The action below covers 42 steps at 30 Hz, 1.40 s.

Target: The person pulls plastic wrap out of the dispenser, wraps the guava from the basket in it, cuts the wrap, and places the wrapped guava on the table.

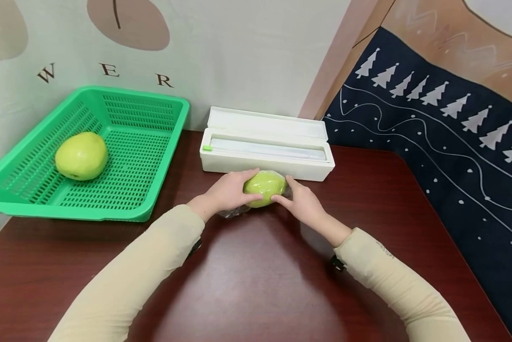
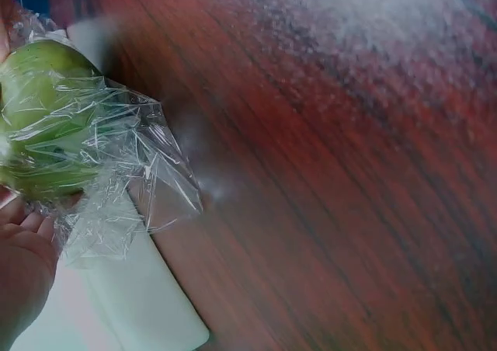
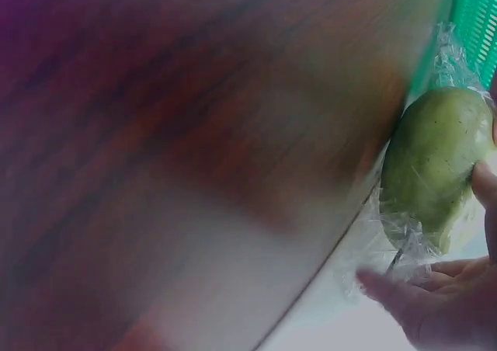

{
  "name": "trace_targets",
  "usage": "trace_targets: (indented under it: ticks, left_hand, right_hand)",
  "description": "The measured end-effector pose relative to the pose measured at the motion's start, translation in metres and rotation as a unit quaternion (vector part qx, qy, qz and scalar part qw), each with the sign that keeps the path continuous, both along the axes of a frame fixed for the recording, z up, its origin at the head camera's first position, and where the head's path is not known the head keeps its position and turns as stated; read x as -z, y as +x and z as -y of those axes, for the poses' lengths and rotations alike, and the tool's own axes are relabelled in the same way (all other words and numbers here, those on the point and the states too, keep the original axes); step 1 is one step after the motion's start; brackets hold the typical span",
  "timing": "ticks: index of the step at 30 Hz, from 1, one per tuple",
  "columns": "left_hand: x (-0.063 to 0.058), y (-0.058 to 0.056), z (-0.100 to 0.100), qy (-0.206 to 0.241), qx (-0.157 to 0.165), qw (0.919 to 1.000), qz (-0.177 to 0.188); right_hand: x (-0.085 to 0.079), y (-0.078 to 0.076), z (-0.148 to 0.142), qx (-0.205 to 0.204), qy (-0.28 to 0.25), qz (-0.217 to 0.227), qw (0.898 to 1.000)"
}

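Note:
A yellow-green fruit (image 1: 265, 188), wrapped in clear cling film, is held between both hands in the middle of the head view. My left hand (image 1: 230, 191) grips its left side, with the thumb across the front and fingers over the top. On the right side, my right hand (image 1: 303, 202) holds it between thumb and fingers. Loose, crumpled cling film (image 2: 147, 165) sticks out from the fruit in the left wrist view. More film (image 3: 404, 238) bunches beside the right hand's fingers in the right wrist view.
Just behind the hands stands a white cling-film box (image 1: 264, 164), lid raised, with a green slider (image 1: 207, 148). A green basket (image 1: 163, 175) at left holds another yellow-green fruit (image 1: 82, 156). The dark red table (image 1: 256, 285) meets patterned cloth behind and at right.

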<state>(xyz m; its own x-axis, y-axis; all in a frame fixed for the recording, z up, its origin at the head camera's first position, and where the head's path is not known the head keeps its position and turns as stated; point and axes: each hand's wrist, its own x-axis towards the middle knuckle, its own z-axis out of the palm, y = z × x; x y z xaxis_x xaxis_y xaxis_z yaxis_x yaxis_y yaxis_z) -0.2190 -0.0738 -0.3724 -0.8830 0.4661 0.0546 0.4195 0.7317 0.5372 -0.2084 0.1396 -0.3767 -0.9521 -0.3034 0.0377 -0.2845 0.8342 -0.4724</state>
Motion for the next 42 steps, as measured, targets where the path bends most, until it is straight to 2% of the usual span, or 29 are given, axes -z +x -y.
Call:
trace_targets:
  ticks: [3, 6, 8, 12, 14, 16, 21, 23, 25, 28, 31, 36, 38, 42]
  left_hand:
    - [0.0, 0.0, -0.001, 0.011, -0.019, 0.9997, 0.011]
    - [0.001, -0.001, -0.003, 0.017, -0.036, 0.999, 0.018]
    - [0.002, -0.002, -0.004, 0.016, -0.044, 0.9986, 0.022]
    - [0.002, -0.003, -0.007, 0.007, -0.063, 0.9976, 0.029]
    - [0.001, -0.003, -0.01, 0.002, -0.074, 0.9968, 0.031]
    - [-0.001, -0.003, -0.013, 0.002, -0.082, 0.9962, 0.031]
    - [-0.003, -0.001, -0.019, 0.013, -0.088, 0.9956, 0.028]
    - [-0.003, 0.0, -0.022, 0.015, -0.087, 0.9956, 0.029]
    - [-0.002, 0.0, -0.022, 0.02, -0.08, 0.9958, 0.039]
    - [0.0, 0.001, -0.019, 0.022, -0.055, 0.9956, 0.072]
    - [0.001, 0.005, -0.013, 0.002, -0.03, 0.9952, 0.093]
    - [0.001, 0.014, -0.002, -0.059, -0.001, 0.9952, 0.078]
    - [0.002, 0.016, 0.002, -0.067, 0.01, 0.9954, 0.068]
    - [0.005, 0.017, 0.008, -0.065, 0.027, 0.9964, 0.047]
  right_hand:
    - [0.003, -0.004, 0.0, 0.018, -0.059, 0.036, 0.997]
    - [0.004, -0.006, 0.003, 0.044, -0.124, 0.078, 0.988]
    - [0.004, -0.006, 0.006, 0.057, -0.178, 0.113, 0.976]
    - [0.003, -0.003, 0.015, 0.078, -0.269, 0.175, 0.944]
    - [0.002, 0.0, 0.019, 0.088, -0.287, 0.196, 0.933]
    - [0.001, 0.003, 0.021, 0.101, -0.283, 0.203, 0.932]
    - [0.001, 0.002, 0.02, 0.102, -0.3, 0.21, 0.925]
    - [0.001, 0.0, 0.016, 0.091, -0.306, 0.211, 0.924]
    - [-0.001, -0.002, 0.01, 0.078, -0.295, 0.217, 0.927]
    - [-0.002, -0.004, 0.004, 0.07, -0.266, 0.23, 0.933]
    - [-0.004, -0.006, 0.002, 0.069, -0.245, 0.237, 0.938]
    - [-0.006, -0.008, 0.002, 0.048, -0.226, 0.213, 0.949]
    - [-0.006, -0.009, 0.002, 0.038, -0.217, 0.21, 0.952]
    - [-0.006, -0.012, -0.001, 0.02, -0.21, 0.222, 0.952]
